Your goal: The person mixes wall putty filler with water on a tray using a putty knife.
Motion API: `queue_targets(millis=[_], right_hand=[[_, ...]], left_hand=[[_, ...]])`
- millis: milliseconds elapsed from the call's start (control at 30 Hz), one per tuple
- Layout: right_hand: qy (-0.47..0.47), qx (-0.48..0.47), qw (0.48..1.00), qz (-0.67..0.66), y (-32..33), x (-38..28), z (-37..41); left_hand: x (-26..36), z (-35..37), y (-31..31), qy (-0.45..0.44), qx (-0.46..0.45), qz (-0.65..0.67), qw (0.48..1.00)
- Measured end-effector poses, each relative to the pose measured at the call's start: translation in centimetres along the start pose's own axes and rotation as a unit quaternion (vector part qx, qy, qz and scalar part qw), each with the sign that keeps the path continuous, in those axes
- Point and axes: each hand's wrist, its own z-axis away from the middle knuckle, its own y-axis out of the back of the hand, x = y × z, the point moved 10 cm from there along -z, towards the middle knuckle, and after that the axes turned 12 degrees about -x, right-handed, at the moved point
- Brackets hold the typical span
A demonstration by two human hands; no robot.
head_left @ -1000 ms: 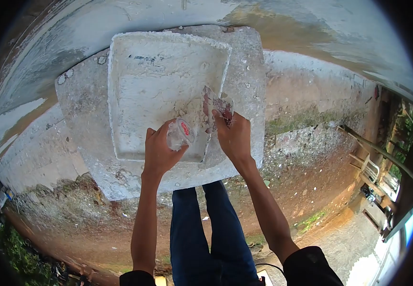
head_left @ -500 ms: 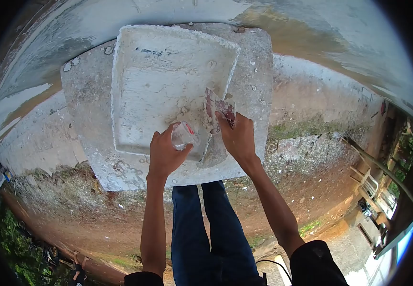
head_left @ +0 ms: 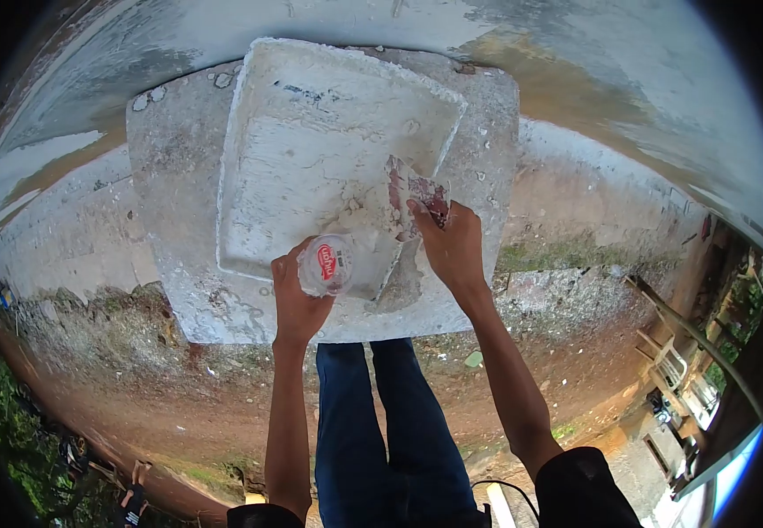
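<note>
My left hand [head_left: 300, 299] is wrapped round a clear plastic cup [head_left: 342, 256] smeared with white, its red printed label turned up toward me. It is held over the near edge of a shallow white tray [head_left: 232, 198]. My right hand [head_left: 453, 255] grips a flat scraper [head_left: 405, 189], reddish and crusted with white paste, over the tray's right side. Between cup and scraper, lumps of whitish paste [head_left: 357, 211] lie on the tray floor. Whether the cup holds anything cannot be made out.
The tray rests askew on a grey, paste-spotted board [head_left: 174, 150] against a wall [head_left: 381, 19]. Below is a mossy ledge [head_left: 566, 251]. White chairs [head_left: 676, 370] and a pole [head_left: 707, 312] stand at right. Another person [head_left: 135, 497] shows at lower left.
The cup has turned in my left hand, so its red label now faces me. My right hand and the scraper have barely moved; the whole view has shifted slightly.
</note>
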Motion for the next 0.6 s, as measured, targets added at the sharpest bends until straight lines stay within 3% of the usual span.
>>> queue_targets(millis=[67,133,200,267,333,400,467,600], right_hand=[[0.002,-0.023,0.999,0.029,-0.7,0.4,-0.6],[0.005,-0.045,0.997,0.058,-1.6,-0.6,-0.6],[-0.053,-0.087,0.993,0.062,-3.1,-1.8,0.6],[-0.047,-0.093,0.994,0.046,-5.4,0.0,1.6],[0.032,0.021,0.996,0.078,-5.2,-0.3,2.7],[0.010,0.025,0.995,0.097,-5.7,-0.2,3.2],[-0.042,0.055,0.997,0.038,-5.5,0.7,3.6],[-0.028,0.075,0.995,0.055,-6.3,1.2,4.0]], left_hand=[[-2.7,2.2,0.4,0.004,0.041,0.068,0.997],[-4.8,4.5,2.3,0.050,0.131,0.219,0.966],[-6.5,7.0,3.3,0.077,0.171,0.208,0.960],[-9.0,9.7,3.8,0.106,0.209,0.195,0.952],[-11.5,12.1,4.3,0.126,0.277,0.178,0.936],[-13.0,13.0,4.3,0.136,0.279,0.148,0.939],[-16.4,14.9,3.3,0.153,0.338,0.234,0.899],[-16.5,14.5,3.6,0.160,0.348,0.180,0.906]])
